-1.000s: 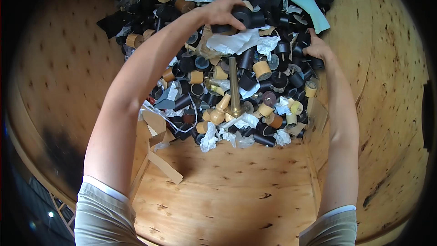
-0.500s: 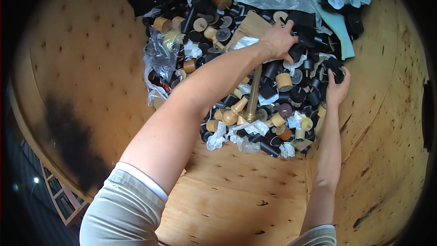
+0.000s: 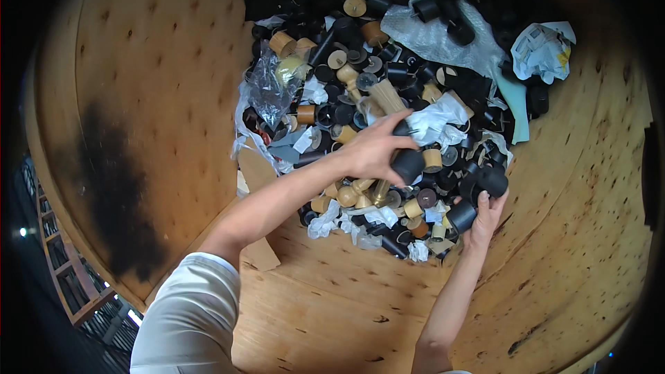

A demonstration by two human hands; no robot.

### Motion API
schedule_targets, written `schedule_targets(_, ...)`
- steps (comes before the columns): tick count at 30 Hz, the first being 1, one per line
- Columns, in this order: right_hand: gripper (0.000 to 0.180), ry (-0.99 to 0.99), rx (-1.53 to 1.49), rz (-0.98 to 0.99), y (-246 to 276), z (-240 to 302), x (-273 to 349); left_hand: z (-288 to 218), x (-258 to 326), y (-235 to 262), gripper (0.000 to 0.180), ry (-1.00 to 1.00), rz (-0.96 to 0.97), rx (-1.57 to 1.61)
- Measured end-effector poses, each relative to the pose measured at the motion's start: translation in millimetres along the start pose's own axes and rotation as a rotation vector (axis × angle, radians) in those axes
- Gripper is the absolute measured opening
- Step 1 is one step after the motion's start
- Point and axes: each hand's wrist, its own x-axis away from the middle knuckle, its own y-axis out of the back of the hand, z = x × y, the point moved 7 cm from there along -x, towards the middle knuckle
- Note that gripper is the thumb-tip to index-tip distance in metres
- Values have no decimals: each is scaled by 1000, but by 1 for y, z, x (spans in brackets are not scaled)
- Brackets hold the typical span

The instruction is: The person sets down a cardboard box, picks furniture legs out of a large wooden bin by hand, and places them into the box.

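Observation:
A heap of short furniture legs, black and wood-toned, some with metal bolts, fills the far part of a wooden crate. My left hand (image 3: pixel 374 151) reaches over its middle, thumb and fingers around a black furniture leg (image 3: pixel 409 165). Another dark piece lies by its index finger, partly hidden. At the heap's right side my right hand (image 3: pixel 486 220) is closed on black furniture legs: one stubby leg (image 3: pixel 492 181) sits above the fingertips and another black leg (image 3: pixel 462 215) rests against the thumb side. Next to my left hand lies crumpled white paper (image 3: pixel 438 121).
Plywood walls (image 3: pixel 159 97) enclose the heap. Bubble wrap (image 3: pixel 443 34) and a crumpled printed bag (image 3: pixel 544 52) lie at the back. Clear plastic (image 3: pixel 269 90) is at the left, and cardboard (image 3: pixel 260 253) leans at the near left. Pale green foam (image 3: pixel 514 109) lies at the right.
My left hand has come back toward me and left, now with a black leg. My right hand has moved nearer and left with black legs. The cardboard in the heap has shifted.

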Motion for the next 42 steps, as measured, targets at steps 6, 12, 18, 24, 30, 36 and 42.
schedule_targets(6, 55, 15, 374, 338, -114, -15, -67, 104, 194, 24, 77, 672, -239, 1484)
schedule_targets(12, 51, 238, 849, 426, -193, -54, -171, 161, 221, 3, 79, 721, -319, 1871)
schedule_targets(18, 53, 221, 883, 660, -308, -64, -193, 103, 128, 4, 101, 91, -167, 2103)
schedule_targets(24, 57, 410, 1044, 746, -372, -111, -222, 17, 73, 69, 88, -411, -189, 2357)
schedule_targets(30, 65, 176, 1539, 792, -425, -157, -230, 24, 116, 93, 60, -585, -191, 2298)
schedule_targets(36, 65, 121, 1703, 646, -440, -160, -222, 66, 169, 117, 57, -376, -360, 2077)
schedule_targets(42, 68, 251, 1807, 642, -443, -143, -197, 170, 258, 85, 111, 263, -528, 1836)
